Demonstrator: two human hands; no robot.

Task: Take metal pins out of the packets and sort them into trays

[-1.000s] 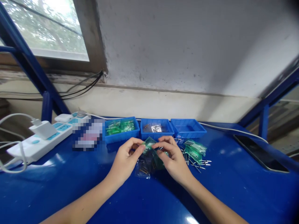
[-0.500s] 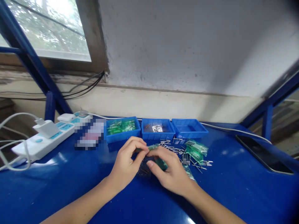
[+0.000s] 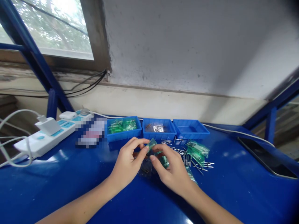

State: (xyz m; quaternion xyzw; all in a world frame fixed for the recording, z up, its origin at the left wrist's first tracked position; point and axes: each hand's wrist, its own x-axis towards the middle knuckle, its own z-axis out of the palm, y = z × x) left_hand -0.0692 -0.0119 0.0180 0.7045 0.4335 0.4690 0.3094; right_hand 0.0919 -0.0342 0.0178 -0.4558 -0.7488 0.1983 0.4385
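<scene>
My left hand (image 3: 128, 161) pinches a small green transparent packet (image 3: 151, 144) between thumb and fingers above the blue table (image 3: 70, 180). My right hand (image 3: 171, 169) meets it from the right, fingers curled on another green packet (image 3: 164, 161). Under the hands lies a clear bag with dark pins (image 3: 145, 169). Loose metal pins (image 3: 187, 157) and more green packets (image 3: 197, 151) lie just right of my hands.
Three blue trays stand behind: the left tray (image 3: 123, 135) holds green packets, the middle tray (image 3: 158, 134) a clear bag, the right tray (image 3: 191, 132) looks bare. A white power strip (image 3: 46, 137) with cables sits at left, a dark phone (image 3: 266, 157) at right.
My right hand slid down and toward me, then closed on a second green packet. The left hand kept its pinch and the packet tilted up slightly.
</scene>
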